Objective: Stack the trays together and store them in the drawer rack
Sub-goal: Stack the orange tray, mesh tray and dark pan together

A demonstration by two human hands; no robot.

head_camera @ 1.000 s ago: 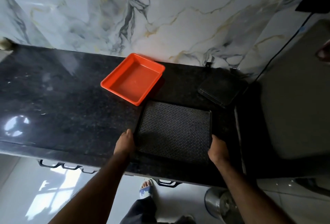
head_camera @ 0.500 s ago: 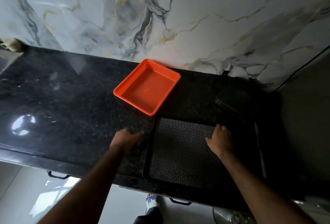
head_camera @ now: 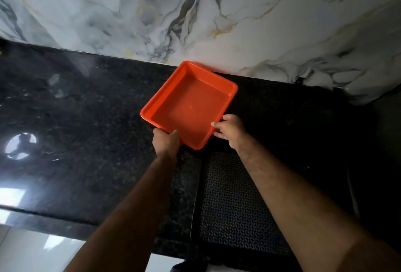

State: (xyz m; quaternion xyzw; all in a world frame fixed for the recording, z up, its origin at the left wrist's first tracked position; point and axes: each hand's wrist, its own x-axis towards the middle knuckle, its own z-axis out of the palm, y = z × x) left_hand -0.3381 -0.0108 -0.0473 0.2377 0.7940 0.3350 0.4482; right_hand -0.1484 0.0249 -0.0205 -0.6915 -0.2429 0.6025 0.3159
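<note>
An orange rectangular tray [head_camera: 191, 107] lies on the black granite counter [head_camera: 76, 141], one corner close to the marble wall. My left hand [head_camera: 166, 140] grips its near left rim, thumb inside the tray. My right hand [head_camera: 229, 129] holds the near right rim with fingers curled on the edge. A black tray with a patterned mesh floor [head_camera: 234, 202] sits on the counter below the orange one, under my right forearm. The drawer rack is out of view.
The marble wall [head_camera: 195, 11] rises right behind the counter. A dark object [head_camera: 303, 115], hard to make out, rests in the shadowed right corner. The counter's front edge [head_camera: 54, 217] runs along the lower left, with pale floor below.
Both hands left the black tray, reached forward and took hold of the orange tray's near edges. The camera moved closer over the counter.
</note>
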